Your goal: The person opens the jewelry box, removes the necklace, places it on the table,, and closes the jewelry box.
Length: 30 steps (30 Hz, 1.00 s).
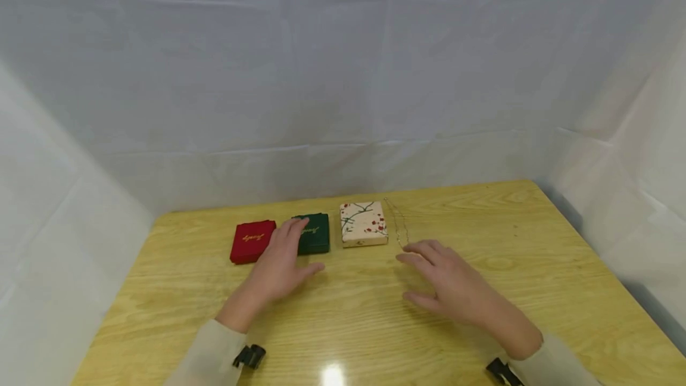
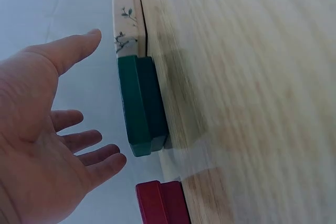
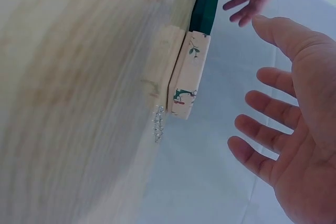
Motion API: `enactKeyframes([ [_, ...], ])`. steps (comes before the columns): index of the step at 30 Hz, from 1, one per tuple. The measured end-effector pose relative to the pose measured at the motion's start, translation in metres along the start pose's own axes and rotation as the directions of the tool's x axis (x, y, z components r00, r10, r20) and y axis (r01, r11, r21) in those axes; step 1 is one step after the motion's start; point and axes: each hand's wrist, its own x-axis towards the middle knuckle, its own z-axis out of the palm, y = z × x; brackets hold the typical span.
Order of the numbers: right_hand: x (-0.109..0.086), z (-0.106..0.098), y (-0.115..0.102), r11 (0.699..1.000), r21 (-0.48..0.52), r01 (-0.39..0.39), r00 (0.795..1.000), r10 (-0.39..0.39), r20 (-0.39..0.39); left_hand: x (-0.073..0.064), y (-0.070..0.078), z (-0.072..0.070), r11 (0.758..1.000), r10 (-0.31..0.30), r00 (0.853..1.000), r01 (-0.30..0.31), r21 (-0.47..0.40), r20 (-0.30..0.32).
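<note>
Above the table my left hand (image 1: pixel 280 264) hovers by the red box (image 1: pixel 252 242) and the dark green box (image 1: pixel 315 234), covering part of each in the head view. In the left wrist view its fingers are spread, apart from the green box (image 2: pixel 137 106). A cream box with red flowers and dark branches (image 1: pixel 363 224) lies to the right of the green one. Beside it is a thin silvery necklace (image 1: pixel 398 225), also seen in the right wrist view as a beaded chain (image 3: pixel 158 124). Just nearer than the necklace, my right hand (image 1: pixel 450 282) holds nothing, fingers parted.
The three closed boxes stand in a row toward the back of the wooden table (image 1: pixel 354 320). White cloth (image 1: pixel 343 76) hangs behind the table and at both sides. Both sleeves carry a black clip-like strap (image 1: pixel 249 356).
</note>
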Motion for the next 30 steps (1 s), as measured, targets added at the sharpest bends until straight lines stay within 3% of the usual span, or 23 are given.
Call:
enactKeyframes([
  [15,-0.019,0.008,-0.009,0.998,0.009,-0.063,0.997,0.063,0.044,0.031,-0.020,0.005,0.997,-0.071,0.993,0.071,-0.001,0.093],
  [24,-0.025,0.013,-0.008,0.996,0.028,-0.084,0.995,0.082,0.063,0.045,-0.030,0.007,0.998,-0.042,0.991,0.036,0.048,0.128],
  [30,-0.026,0.013,-0.008,0.995,0.031,-0.096,0.993,0.094,0.065,0.052,-0.033,0.006,0.998,-0.052,0.986,0.044,0.053,0.161],
])
